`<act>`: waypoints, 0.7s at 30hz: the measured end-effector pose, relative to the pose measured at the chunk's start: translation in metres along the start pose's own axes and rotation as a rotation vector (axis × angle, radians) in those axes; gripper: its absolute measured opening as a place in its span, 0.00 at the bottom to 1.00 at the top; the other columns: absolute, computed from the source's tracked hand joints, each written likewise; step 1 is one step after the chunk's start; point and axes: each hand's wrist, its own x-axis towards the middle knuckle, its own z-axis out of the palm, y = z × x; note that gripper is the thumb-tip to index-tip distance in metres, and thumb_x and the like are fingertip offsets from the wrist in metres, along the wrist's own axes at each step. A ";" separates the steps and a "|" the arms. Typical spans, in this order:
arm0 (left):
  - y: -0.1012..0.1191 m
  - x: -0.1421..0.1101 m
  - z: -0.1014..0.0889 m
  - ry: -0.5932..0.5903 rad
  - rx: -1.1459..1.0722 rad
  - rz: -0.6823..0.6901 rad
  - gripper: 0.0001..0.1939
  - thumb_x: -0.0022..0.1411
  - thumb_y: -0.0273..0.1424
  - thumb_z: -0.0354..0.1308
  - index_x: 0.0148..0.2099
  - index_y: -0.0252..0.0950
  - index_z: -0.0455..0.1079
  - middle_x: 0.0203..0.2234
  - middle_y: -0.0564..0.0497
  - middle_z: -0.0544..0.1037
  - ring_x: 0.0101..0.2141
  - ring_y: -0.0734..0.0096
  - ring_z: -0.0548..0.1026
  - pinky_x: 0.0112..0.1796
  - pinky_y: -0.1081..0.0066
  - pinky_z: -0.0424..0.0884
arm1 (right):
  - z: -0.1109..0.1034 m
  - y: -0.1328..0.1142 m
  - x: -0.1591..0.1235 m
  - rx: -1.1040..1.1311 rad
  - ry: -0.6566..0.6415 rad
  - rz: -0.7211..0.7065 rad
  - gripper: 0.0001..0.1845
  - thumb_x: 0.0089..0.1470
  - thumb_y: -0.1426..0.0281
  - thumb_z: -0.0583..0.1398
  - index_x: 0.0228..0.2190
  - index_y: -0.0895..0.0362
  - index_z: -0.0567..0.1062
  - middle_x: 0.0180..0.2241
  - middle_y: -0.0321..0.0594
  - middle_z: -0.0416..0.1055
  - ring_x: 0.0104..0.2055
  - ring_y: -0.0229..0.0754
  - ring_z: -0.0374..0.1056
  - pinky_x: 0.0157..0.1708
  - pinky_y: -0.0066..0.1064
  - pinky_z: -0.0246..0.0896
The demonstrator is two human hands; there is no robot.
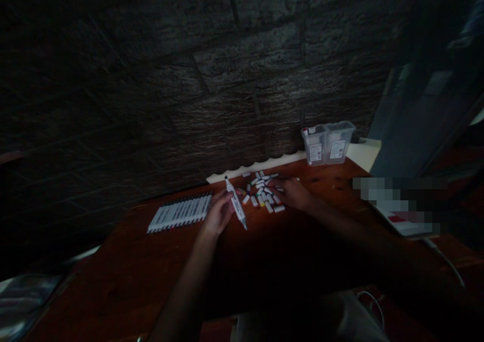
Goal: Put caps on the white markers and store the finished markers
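My left hand (220, 212) is closed round a white marker (236, 204), held at a tilt with its dark tip up and its greyish end pointing down toward me. Both ends of that marker look uncapped. Over the right side of a loose pile of white marker caps (260, 190) with coloured ends reaches my right hand (293, 192). Its fingertips are among the caps, and the dim light hides whether they grip one. To the left of my left hand lies a row of white markers (179, 213), side by side on the table.
A clear plastic two-part container (338, 143) stands at the back right, with a few pieces in its left part. Behind the caps runs a cream wavy-edged strip (260, 166) along the stone wall (212, 90). The wooden table (124, 261) carries a pixelated device with a cable (446, 259) at right.
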 end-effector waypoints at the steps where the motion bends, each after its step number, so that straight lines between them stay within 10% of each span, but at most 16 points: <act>1: 0.000 0.000 0.000 -0.003 0.011 -0.003 0.10 0.48 0.35 0.66 0.30 0.32 0.76 0.22 0.50 0.74 0.25 0.73 0.70 0.27 0.73 0.68 | 0.000 0.001 -0.001 -0.013 0.005 -0.010 0.13 0.61 0.68 0.55 0.42 0.56 0.77 0.42 0.43 0.76 0.46 0.43 0.69 0.49 0.32 0.61; 15: 0.001 -0.006 0.009 -0.011 0.089 -0.050 0.11 0.45 0.33 0.67 0.32 0.31 0.77 0.27 0.49 0.77 0.24 0.75 0.70 0.23 0.76 0.65 | 0.009 0.005 0.003 -0.059 -0.029 0.011 0.10 0.55 0.74 0.59 0.38 0.55 0.79 0.42 0.43 0.77 0.50 0.47 0.67 0.55 0.39 0.57; 19: 0.000 -0.005 0.007 -0.019 0.095 -0.054 0.10 0.45 0.33 0.67 0.31 0.33 0.77 0.28 0.49 0.78 0.23 0.76 0.69 0.23 0.76 0.64 | -0.020 -0.005 -0.001 0.275 -0.019 0.081 0.14 0.54 0.73 0.60 0.44 0.57 0.76 0.46 0.46 0.75 0.45 0.43 0.71 0.49 0.35 0.64; 21: -0.001 -0.005 0.005 -0.026 0.094 -0.055 0.10 0.46 0.33 0.67 0.31 0.33 0.77 0.27 0.49 0.77 0.24 0.75 0.70 0.24 0.75 0.64 | -0.036 -0.013 -0.008 0.638 -0.261 0.086 0.16 0.54 0.69 0.61 0.46 0.59 0.74 0.41 0.43 0.76 0.38 0.39 0.73 0.41 0.33 0.69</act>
